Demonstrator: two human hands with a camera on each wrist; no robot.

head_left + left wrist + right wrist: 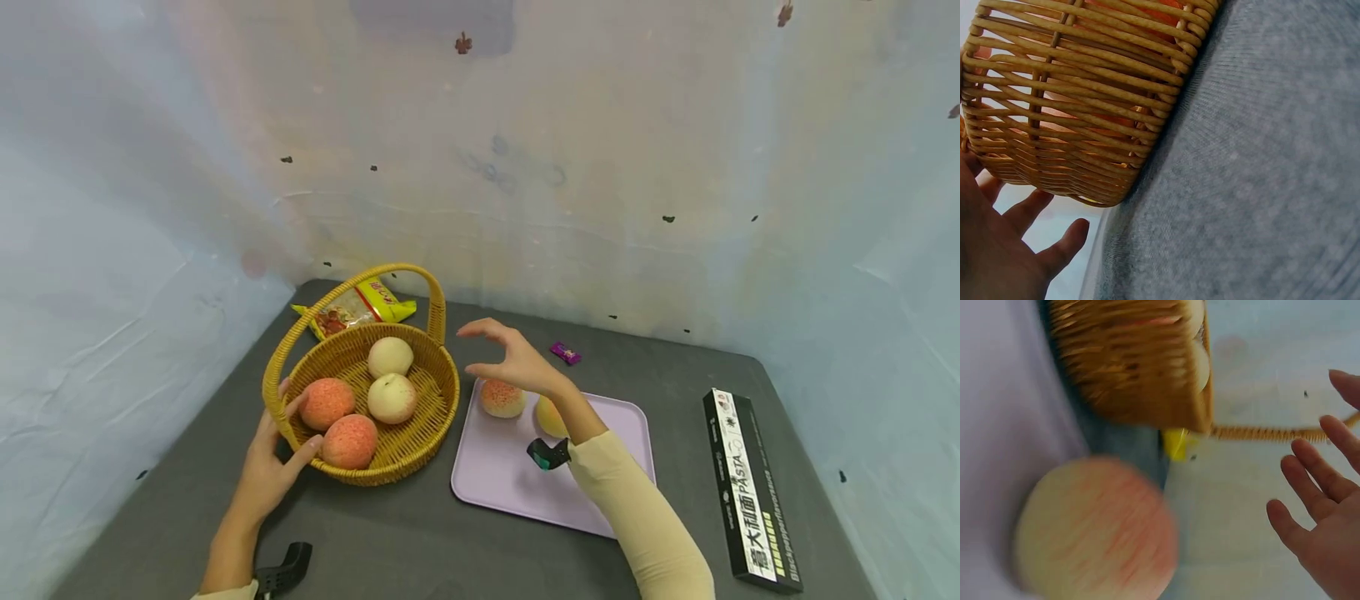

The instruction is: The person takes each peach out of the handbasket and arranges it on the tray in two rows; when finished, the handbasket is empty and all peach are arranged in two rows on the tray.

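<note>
A yellow-brown wicker basket point(423, 450) with a tall arched handle stands on the left of the table. Two reddish peaches point(349, 442) and two pale peaches point(392, 398) lie in it. My left hand point(264, 477) rests against its near left side, thumb and a finger at the rim; the left wrist view shows other fingers spread beside the weave. Above the far left corner of a lilac tray point(502, 492), my right hand point(517, 360) holds nothing, thumb and fingers apart. Below it on the tray sit a red-flecked peach point(502, 399) and a yellow fruit point(550, 417), partly hidden by the right forearm.
Behind the basket lies a yellow snack bag point(367, 307). A small purple wrapped candy point(566, 353) is beyond the tray. The black pasta box point(752, 490) lies at the right side of the grey table point(390, 542). Pale sheeting hangs around the back and sides.
</note>
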